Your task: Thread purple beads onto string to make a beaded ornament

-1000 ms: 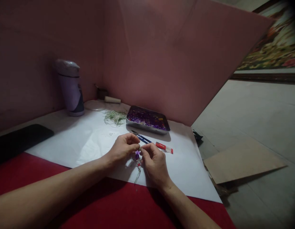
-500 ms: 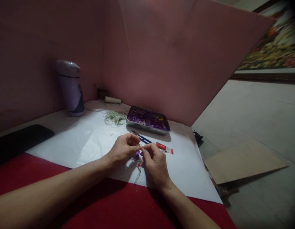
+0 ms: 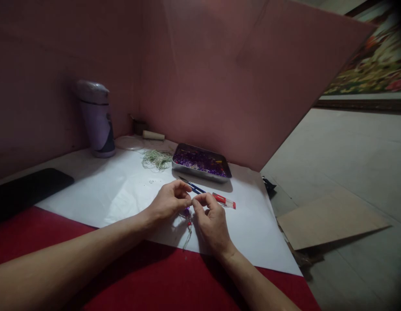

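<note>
Over the white paper, my left hand and my right hand meet fingertip to fingertip. Both are closed in a pinch on a beaded string, whose gripped part the fingers hide. Purple beads hang just under my left fingertips. Below them a red bead sits on the string, and loose thread ends trail toward me. Just beyond my hands lie dark blue thread snips. A red and clear packet rests beside my right knuckles.
A metal tray of purple beads stands behind the hands, with a tangle of pale green thread on its left. Farther left are a lilac tumbler and a black phone-like slab. A thread cone lies by the pink wall.
My fingertips have shifted slightly, and the right thumb and finger sit a little differently. Less of the purple beads shows now. The tray, snips and packet stay where they were.
</note>
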Available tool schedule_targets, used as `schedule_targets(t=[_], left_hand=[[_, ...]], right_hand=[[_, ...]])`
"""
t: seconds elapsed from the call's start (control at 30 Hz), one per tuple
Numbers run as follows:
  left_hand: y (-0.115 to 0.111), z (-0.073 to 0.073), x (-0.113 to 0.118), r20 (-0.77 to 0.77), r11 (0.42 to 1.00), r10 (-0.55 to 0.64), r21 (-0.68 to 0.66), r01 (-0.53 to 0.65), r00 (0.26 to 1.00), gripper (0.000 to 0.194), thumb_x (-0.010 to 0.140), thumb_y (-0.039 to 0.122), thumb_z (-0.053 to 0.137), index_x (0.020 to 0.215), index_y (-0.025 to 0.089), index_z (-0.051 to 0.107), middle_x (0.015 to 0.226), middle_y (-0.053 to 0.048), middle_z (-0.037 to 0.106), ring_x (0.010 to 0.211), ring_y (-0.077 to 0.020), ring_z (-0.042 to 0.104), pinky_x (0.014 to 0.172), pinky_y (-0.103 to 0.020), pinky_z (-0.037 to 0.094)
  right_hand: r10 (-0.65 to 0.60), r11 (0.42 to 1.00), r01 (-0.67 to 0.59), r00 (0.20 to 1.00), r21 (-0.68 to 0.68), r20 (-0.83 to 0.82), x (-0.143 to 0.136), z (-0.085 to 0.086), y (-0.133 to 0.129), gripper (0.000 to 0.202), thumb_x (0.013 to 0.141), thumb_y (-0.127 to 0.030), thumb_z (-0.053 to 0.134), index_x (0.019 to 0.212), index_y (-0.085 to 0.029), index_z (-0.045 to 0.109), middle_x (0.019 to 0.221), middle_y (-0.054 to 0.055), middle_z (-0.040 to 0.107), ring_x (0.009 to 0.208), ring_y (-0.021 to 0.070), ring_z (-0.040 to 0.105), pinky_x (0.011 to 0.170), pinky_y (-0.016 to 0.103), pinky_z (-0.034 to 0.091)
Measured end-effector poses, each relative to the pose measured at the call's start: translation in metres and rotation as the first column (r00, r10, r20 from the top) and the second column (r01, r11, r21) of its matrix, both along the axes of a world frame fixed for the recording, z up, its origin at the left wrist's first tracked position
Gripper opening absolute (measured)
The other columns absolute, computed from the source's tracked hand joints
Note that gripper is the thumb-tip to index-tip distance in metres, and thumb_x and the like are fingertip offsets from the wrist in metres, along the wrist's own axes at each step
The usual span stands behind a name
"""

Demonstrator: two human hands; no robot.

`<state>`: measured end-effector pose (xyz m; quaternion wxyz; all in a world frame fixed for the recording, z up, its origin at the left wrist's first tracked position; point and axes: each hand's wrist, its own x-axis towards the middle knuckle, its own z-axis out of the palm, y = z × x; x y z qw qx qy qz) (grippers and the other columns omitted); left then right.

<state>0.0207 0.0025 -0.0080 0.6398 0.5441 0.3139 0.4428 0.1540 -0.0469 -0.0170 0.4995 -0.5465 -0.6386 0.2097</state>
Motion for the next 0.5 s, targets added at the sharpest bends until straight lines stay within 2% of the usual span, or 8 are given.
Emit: schedule_targets(t=[0.3,0.5], left_hand=[[-0.002,0.0013,-0.0004,0.033,0.997,-0.058,-0.039,0.059,0.998,0.035,0.056,0.018,0.073,0.081,0.015,0.049,0.059,0.003,0.06,0.052,-0.0112,0.057,0.056,-0.026,0.043],[-0.0024,0.0006,-0.0006,0.047,0.999,-0.042,-0.031,0.044,0.998,0.035,0.056,0.018,0.074,0.082,0.014,0.051,0.058,0.003,0.059,0.051,-0.0102,0.055,0.055,-0.025,0.043]], right_hand=[[-0.016,1.0,0.016,1.0,0.017,-0.007,-0.0003,0.0006,-0.0001,0.013,0.084,-0.025,0.049,0.075,-0.018,0.055,0.073,0.002,0.058,0.067,0.0146,0.054,0.054,0.022,0.042],[-0.021,0.999,0.021,1.0,0.025,-0.008,0.0022,-0.002,0.0026,0.016,0.085,-0.027,0.048,0.075,-0.018,0.057,0.072,0.001,0.06,0.065,0.0145,0.054,0.058,0.024,0.042]])
